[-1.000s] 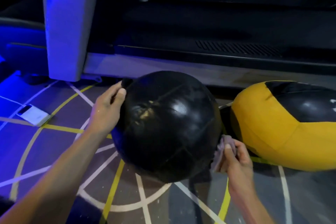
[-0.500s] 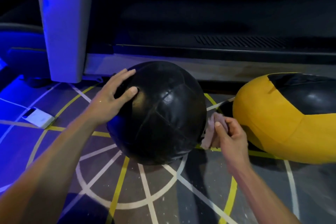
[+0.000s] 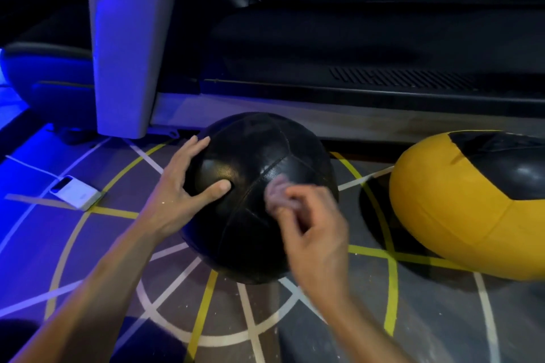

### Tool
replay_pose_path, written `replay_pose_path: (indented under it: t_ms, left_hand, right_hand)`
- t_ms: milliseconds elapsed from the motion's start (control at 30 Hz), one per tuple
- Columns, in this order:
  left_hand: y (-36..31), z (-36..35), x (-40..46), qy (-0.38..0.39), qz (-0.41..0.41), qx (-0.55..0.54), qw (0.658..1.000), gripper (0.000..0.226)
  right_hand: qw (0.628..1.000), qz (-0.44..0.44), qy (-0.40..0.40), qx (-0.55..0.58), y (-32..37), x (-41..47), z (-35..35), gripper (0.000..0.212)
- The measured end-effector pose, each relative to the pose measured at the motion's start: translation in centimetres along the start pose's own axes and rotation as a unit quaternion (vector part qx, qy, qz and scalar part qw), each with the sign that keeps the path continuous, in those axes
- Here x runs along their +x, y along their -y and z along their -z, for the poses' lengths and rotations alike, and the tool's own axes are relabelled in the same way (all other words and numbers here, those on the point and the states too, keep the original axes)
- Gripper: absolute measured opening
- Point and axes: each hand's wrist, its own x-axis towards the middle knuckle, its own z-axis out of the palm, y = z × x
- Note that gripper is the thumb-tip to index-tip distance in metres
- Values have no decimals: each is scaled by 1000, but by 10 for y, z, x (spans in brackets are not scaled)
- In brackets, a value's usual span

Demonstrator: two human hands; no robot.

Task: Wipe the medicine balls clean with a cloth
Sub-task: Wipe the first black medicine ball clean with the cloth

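A black medicine ball (image 3: 259,162) sits on the marked floor in the middle of the view. My left hand (image 3: 182,186) presses against its left side, fingers spread and thumb on the front. My right hand (image 3: 312,227), blurred by motion, pinches a small pale cloth (image 3: 275,190) against the front right of the ball. A yellow and black medicine ball (image 3: 460,209) lies on the floor to the right, apart from both hands.
A white phone-like device (image 3: 75,191) lies on the floor at the left. A pale pillar (image 3: 124,44) stands behind the black ball's left. A dark low machine base (image 3: 368,62) runs along the back. Yellow and white lines cross the floor (image 3: 265,318).
My right hand has carried the cloth from the ball's right side onto its front. My left hand has slid round to the ball's front left. The ball has settled on the floor.
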Motion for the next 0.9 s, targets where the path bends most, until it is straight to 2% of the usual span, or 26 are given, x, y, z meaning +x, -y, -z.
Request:
replay_pose_path:
  t_ms: [67, 133, 200, 267, 300, 367, 433, 500, 600, 667, 700, 767, 867, 900]
  left_hand:
    - [0, 1, -4, -5, -1, -11, 1000, 86]
    - [2, 3, -13, -5, -2, -19, 1000, 86]
    - [4, 4, -21, -8, -5, -27, 1000, 88]
    - [7, 4, -26, -13, -5, -36, 999, 89]
    - [9, 3, -29, -19, -7, -36, 999, 89]
    - [12, 1, -35, -31, -7, -30, 999, 90]
    - [13, 0, -42, -35, -5, -30, 999, 93]
    - [14, 0, -47, -36, -3, -48, 998, 97]
    - [23, 5, -56, -44, 3, -72, 996, 98]
    - [31, 11, -66, -42, 12, -77, 996, 101]
    - [34, 15, -71, -41, 18, -81, 996, 103]
    - [36, 20, -78, -42, 27, -89, 995, 106]
    - [32, 19, -80, -44, 37, -102, 993, 109]
    - [30, 19, -80, -44, 37, -104, 993, 110]
  right_hand:
    - [987, 112, 77, -87, -1, -17, -6, 24]
    - [976, 143, 96, -130, -17, -32, -3, 26]
    - [992, 66, 45, -99, -33, -38, 4, 21]
    - [998, -56, -10, -36, -46, -34, 10, 16]
    - [992, -126, -30, 6, -54, -26, 12, 15]
    - [954, -270, -84, 95, -65, 1, 16, 14]
    - [927, -338, -110, 119, -62, 29, 17, 17]
    - [951, -279, -101, 86, -45, 37, 10, 16]
    - [996, -81, -34, 20, -3, 20, -3, 20]
    - [1000, 21, 20, 1, -1, 3, -2, 23]
    - [999, 33, 34, 3, -7, 0, 2, 23]
    - [999, -33, 18, 17, -28, 11, 9, 21]
    - [972, -226, -33, 53, -49, 42, 9, 10]
    - [967, -245, -45, 48, -50, 49, 6, 10]
